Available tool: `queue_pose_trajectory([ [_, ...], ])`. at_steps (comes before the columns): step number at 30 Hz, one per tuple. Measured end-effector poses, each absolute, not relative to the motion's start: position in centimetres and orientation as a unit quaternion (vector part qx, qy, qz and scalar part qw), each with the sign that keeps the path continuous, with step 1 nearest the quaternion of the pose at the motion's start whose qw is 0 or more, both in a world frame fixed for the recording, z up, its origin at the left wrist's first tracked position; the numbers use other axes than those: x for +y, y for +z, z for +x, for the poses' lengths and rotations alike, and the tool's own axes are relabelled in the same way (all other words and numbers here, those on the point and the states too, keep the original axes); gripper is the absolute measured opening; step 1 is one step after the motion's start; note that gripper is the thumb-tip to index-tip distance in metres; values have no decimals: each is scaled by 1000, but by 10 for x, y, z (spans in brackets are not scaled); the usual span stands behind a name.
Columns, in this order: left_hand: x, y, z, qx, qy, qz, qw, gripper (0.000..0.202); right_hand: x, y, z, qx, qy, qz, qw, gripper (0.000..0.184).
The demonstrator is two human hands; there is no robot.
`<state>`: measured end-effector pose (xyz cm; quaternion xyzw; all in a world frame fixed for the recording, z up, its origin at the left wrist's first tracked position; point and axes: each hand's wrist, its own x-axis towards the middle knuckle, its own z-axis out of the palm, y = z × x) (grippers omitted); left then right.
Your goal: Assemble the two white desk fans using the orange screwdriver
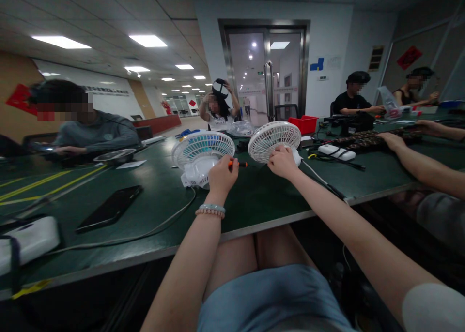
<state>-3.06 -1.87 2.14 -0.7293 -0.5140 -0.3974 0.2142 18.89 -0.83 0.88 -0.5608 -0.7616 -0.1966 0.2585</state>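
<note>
Two small white electric fans stand side by side on the green table. My left hand (222, 178) is closed around a small screwdriver (242, 164) with an orange and black handle. It is in front of the left fan (203, 148), partly covering that fan's motor housing. On the right fan (267, 141), my right hand (284, 163) has its fingers curled against the lower grille beside the housing. The fingertips of that hand are partly hidden. A cable (316, 174) runs from the right fan toward the table's front edge.
A black phone (111, 208) and a white power strip (31, 240) lie to the left. A red bin (303, 124) stands behind the right fan. On the right are a white box-shaped device (336, 152) and another person's hands (394, 142). Several people sit around the table.
</note>
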Motion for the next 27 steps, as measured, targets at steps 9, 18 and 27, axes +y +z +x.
queue_pose_trajectory([
  [9, -29, 13, -5, -422, -173, -849, 266, 29, -9, 8, 188, -760, -199, -563, 256, 32],
  [18, -19, 1, 5, -430, -51, -870, 236, 29, -9, 8, 188, -761, -196, -563, 256, 33],
  [27, -14, -5, 1, -488, -64, -845, 210, 38, -9, 8, 188, -762, -196, -561, 257, 33],
])
